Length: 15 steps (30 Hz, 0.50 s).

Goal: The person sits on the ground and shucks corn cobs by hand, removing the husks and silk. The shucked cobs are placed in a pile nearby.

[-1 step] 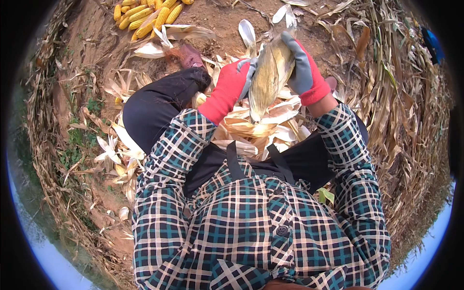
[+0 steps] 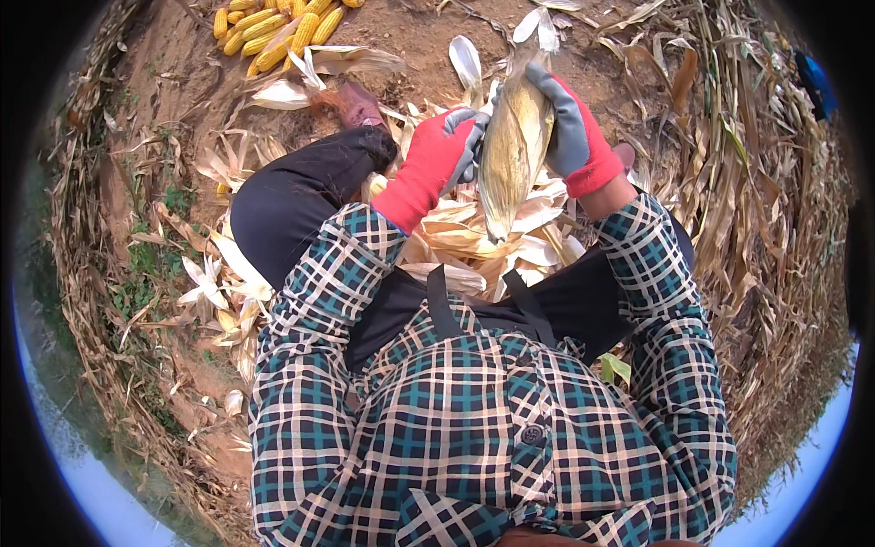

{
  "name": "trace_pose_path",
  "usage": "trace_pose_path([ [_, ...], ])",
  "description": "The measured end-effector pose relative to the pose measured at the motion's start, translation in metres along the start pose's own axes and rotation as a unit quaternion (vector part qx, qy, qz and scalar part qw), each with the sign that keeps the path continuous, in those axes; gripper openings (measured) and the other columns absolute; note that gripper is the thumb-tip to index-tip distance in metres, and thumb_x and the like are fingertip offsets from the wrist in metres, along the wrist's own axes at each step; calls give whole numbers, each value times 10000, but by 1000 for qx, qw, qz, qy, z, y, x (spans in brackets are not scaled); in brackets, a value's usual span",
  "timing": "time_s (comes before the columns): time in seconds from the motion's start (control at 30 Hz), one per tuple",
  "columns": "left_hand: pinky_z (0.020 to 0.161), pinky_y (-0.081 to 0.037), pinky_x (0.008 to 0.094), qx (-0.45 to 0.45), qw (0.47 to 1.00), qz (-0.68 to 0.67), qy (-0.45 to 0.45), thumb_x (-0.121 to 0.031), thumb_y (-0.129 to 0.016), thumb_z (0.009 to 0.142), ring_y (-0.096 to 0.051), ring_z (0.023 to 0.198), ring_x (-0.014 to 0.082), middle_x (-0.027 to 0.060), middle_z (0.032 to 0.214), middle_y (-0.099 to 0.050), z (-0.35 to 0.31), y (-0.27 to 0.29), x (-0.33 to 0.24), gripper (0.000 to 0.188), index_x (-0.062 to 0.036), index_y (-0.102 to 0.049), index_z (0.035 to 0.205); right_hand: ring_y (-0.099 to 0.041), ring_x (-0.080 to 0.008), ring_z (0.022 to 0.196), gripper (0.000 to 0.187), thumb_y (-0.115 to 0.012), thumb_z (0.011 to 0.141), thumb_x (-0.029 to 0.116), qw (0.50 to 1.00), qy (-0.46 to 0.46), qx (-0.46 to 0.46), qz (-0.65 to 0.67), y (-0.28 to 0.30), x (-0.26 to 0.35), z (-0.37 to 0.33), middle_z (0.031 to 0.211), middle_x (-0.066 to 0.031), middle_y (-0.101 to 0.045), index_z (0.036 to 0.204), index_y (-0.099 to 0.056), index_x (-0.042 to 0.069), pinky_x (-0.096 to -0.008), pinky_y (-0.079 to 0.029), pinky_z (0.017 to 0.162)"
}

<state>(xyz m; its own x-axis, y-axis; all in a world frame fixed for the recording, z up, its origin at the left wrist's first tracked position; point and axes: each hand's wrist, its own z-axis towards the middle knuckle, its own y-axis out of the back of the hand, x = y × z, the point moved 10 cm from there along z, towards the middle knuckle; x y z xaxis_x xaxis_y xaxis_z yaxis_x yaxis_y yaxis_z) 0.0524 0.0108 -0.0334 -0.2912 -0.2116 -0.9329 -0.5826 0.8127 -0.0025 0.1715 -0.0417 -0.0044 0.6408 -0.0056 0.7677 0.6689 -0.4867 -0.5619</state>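
A dry ear of corn [image 2: 512,146] in its tan husk is held up between my two gloved hands, its narrow tip pointing down toward my lap. My right hand [image 2: 572,128], in a red and grey glove, wraps the ear's right side, with the thumb near its upper end. On the left side, my left hand [image 2: 447,150] has its fingers curled against the husk; what the fingertips pinch is partly hidden. Loose pale husks [image 2: 492,242] lie heaped below the ear, between my legs.
A pile of husked yellow ears [image 2: 278,32] lies on the bare soil at the far left. Scattered husks [image 2: 228,292] lie beside my left leg. Dry corn stalks [image 2: 747,210] are banked along the right side. Something blue [image 2: 814,87] shows at the far right edge.
The ear has shifted slightly, its lower tip now a little lower and further right. My left hand's fingers have moved slightly on the husk.
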Motion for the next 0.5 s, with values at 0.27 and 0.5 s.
trace_pose_path([
  [0.27,632,-465,259,51,996,-67,5,-422,-505,941,-550,718,106,30,835,-604,-11,-19,-10,426,-31,-591,1085,-598,-155,945,425,-486,963,382,999,27,-22,-25,7,0,1,1060,-84,-610,1181,-541,22,-301,-491,847],
  [0.5,845,-449,275,25,998,-25,-52,-470,-620,858,-568,934,122,75,1037,-613,-19,-26,-12,613,10,-515,1224,-564,-133,1017,457,-524,949,375,998,45,-50,3,25,-8,15,1135,-72,-579,1240,-526,22,-287,-469,879],
])
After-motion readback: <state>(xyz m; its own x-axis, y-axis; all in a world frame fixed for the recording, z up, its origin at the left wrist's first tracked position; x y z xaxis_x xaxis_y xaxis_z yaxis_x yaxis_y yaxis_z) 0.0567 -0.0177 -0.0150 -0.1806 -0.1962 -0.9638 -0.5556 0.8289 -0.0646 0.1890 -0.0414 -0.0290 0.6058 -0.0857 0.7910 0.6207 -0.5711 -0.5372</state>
